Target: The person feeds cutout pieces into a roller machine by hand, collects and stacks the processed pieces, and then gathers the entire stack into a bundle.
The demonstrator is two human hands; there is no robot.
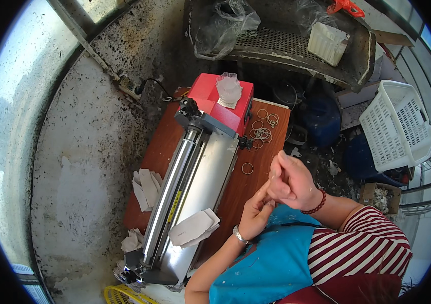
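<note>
Along the left of a cramped workroom, a pale wall (78,182) is mottled with dark specks above a yellow plastic basket (124,295) at its foot. Beside the wall, a red-brown wooden table (235,197) bears a roller machine (180,172) with a red housing (205,87). At the far end of the room, a grimy perforated trough (276,48) holds clear plastic bags; to the right, the dark floor is littered with scraps.

Counted left to right: three bunches of pale paper pieces, two on the table's left side and one stack (194,228) on the machine; one translucent, frilled bundle (229,90) atop the housing; one lone ring (247,168) on the table, left of the hands, with a cluster of rings (261,133) beyond, too overlapped to count; two blue drums (322,119); and one white basket (395,124). The left hand (260,213), fingers bent, meets the right hand (294,181), fingers curled and thumb raised; whether either grips anything cannot be told.
</note>
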